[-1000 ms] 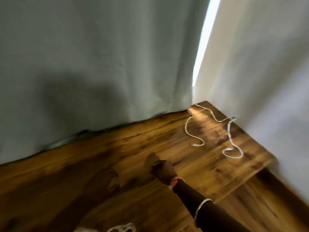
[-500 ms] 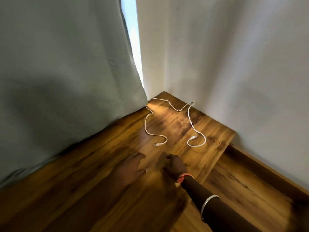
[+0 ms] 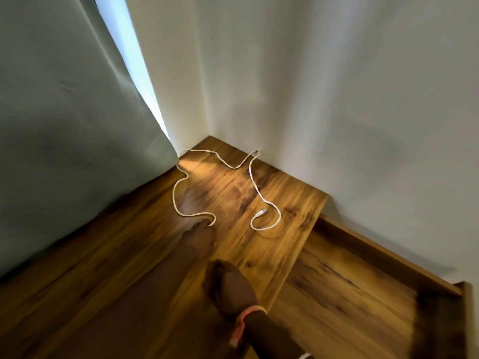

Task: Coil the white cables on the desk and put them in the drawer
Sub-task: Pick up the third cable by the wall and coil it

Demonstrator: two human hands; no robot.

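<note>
White cable (image 3: 178, 200) winds across the back corner of the wooden desk (image 3: 290, 203), from the curtain's foot to a loose end near the desk's middle. A second white stretch (image 3: 278, 216) runs from a plug by the wall down into a small loop with a plug end. Whether the two join I cannot tell. My left hand (image 3: 199, 237) is stretched forward and blurred, fingertips touching the first cable's loose end, not closed on it. My right hand (image 3: 228, 283) rests knuckles-down on the desk nearer me, fingers curled, holding nothing.
A grey-green curtain (image 3: 64, 125) hangs along the desk's left side and rests on it. White walls (image 3: 337, 99) meet at the back corner. Right of the desk's edge lies a lower wooden surface (image 3: 350, 294) with a raised rim.
The view has swung right and closer to the corner. My left hand has come into view and reached forward to the cable's end. My right hand stays low on the desk.
</note>
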